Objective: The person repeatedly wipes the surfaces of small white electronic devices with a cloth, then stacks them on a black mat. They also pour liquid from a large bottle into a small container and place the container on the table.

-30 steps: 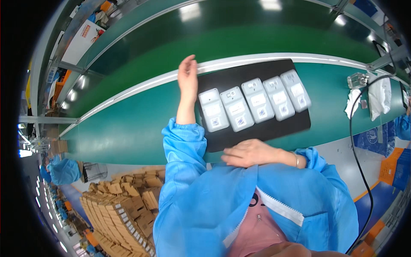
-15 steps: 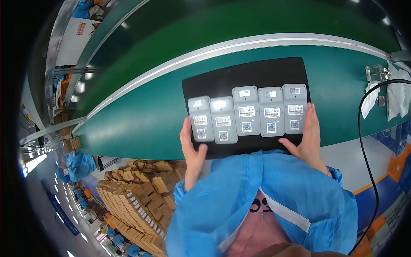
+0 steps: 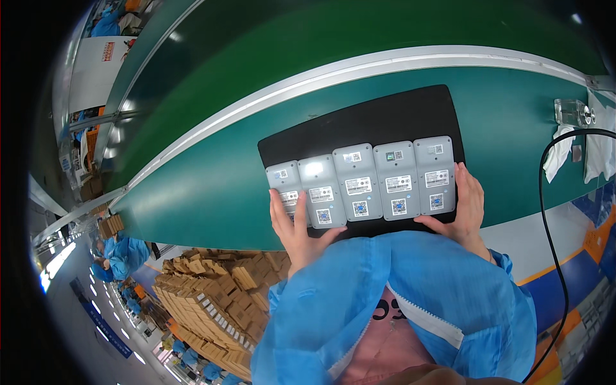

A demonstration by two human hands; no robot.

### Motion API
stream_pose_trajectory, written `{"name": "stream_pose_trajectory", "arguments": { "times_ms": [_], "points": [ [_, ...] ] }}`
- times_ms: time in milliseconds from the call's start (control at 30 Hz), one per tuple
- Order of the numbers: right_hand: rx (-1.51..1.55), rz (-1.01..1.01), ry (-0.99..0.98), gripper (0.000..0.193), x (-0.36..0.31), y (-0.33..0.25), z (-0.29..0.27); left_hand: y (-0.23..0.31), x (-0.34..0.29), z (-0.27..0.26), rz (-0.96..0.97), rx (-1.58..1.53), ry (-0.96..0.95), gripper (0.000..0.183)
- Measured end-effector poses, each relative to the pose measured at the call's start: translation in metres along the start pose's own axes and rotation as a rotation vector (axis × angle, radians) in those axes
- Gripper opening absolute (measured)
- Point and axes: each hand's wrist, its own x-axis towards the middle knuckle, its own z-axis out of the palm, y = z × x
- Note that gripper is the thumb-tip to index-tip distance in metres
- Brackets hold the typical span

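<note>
Several flat grey plastic devices (image 3: 357, 168) lie side by side in a row on a black mat (image 3: 366, 115), their labelled faces up. Across the leftmost grey device (image 3: 280, 172) rest the spread fingers of my left hand (image 3: 296, 234), covering part of its lower labels; its thumb reaches along the row's near edge. My right hand (image 3: 467, 208) lies against the right side of the rightmost grey device (image 3: 435, 160), with its thumb stretched along the near edge. Both hands have their fingers apart.
The mat lies on a green worktable (image 3: 212, 186) with a pale rail (image 3: 308, 80) behind it. At the right are a clear glass bottle (image 3: 570, 112), white cloth (image 3: 558, 154) and a black cable (image 3: 545, 224). Stacked brown cartons (image 3: 205, 301) stand left of me.
My left hand has shifted from beside the row onto the leftmost device. The devices, staggered before, now form a more even row. My right hand stays at the right end.
</note>
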Motion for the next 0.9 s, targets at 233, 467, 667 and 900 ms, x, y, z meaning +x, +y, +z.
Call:
{"name": "stream_pose_trajectory", "arguments": {
  "times_ms": [233,467,667,900],
  "points": [
    [0.045,0.107,0.026,0.123,-0.001,-0.003,0.004,0.026,0.008,0.001,-0.046,0.023,0.017,0.119],
    [-0.016,0.111,-0.110,0.117,0.011,-0.003,-0.005,0.023,0.013,0.008,0.102,0.281,-0.065,0.101],
    [0.080,0.126,-0.230,0.104,0.019,0.008,-0.020,-0.004,-0.002,0.001,-0.051,-0.017,0.080,0.108],
    [0.093,0.167,-0.018,0.032,0.034,0.034,0.000,-0.037,-0.017,0.015,-0.047,-0.260,0.223,0.105]
  ]
}}
